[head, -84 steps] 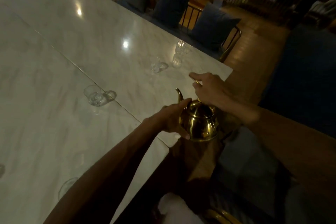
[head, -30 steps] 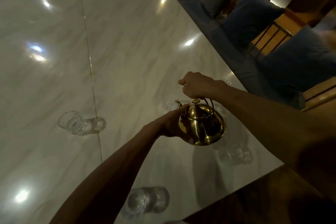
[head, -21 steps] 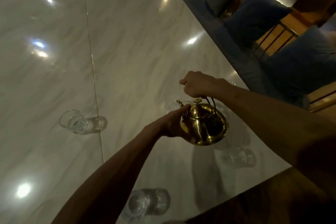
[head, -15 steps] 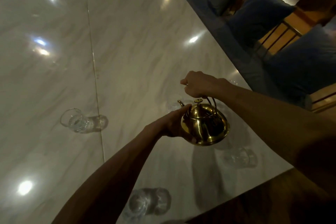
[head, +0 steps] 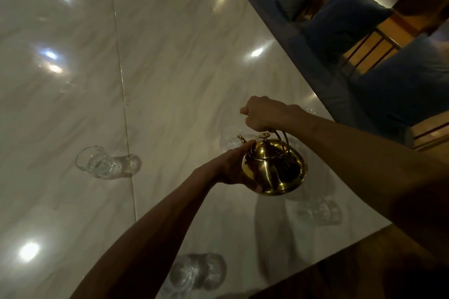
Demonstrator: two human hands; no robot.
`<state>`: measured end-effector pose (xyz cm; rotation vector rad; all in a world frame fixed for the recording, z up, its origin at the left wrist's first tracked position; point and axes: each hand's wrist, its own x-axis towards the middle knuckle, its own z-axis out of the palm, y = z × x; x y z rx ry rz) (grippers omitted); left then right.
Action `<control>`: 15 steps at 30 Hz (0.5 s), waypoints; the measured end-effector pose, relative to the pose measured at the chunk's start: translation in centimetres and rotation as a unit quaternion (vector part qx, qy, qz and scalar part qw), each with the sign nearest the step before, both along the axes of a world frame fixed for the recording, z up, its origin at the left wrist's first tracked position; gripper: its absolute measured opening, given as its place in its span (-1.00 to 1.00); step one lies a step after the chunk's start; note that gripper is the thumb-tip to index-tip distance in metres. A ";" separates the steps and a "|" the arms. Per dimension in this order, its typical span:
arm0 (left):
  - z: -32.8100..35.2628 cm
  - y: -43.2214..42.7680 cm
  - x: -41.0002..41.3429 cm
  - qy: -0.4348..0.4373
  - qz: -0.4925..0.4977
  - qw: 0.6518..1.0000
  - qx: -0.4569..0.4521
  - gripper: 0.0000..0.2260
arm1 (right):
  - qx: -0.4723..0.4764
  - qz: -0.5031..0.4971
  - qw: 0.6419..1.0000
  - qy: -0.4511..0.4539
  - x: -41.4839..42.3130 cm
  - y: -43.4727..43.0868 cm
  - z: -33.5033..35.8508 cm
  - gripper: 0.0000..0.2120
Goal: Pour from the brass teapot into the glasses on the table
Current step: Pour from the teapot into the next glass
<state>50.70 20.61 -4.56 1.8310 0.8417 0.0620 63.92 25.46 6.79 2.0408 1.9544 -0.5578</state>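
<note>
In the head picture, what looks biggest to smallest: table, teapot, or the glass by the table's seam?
table
teapot
glass
The teapot is held nearer the camera, so that gap is unsure.

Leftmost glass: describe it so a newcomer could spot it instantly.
On the marble table, find the thin seam running away from the viewer. The leftmost glass stands just left of it, roughly level with the left hand cupping the brass teapot. It is the only glass on that side of the seam.
</note>
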 end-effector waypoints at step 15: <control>-0.2 0.3 -0.1 -0.008 0.017 1.000 -0.003 0.05 | 0.000 0.004 1.000 -0.002 -0.6 0.4 0.1 -0.51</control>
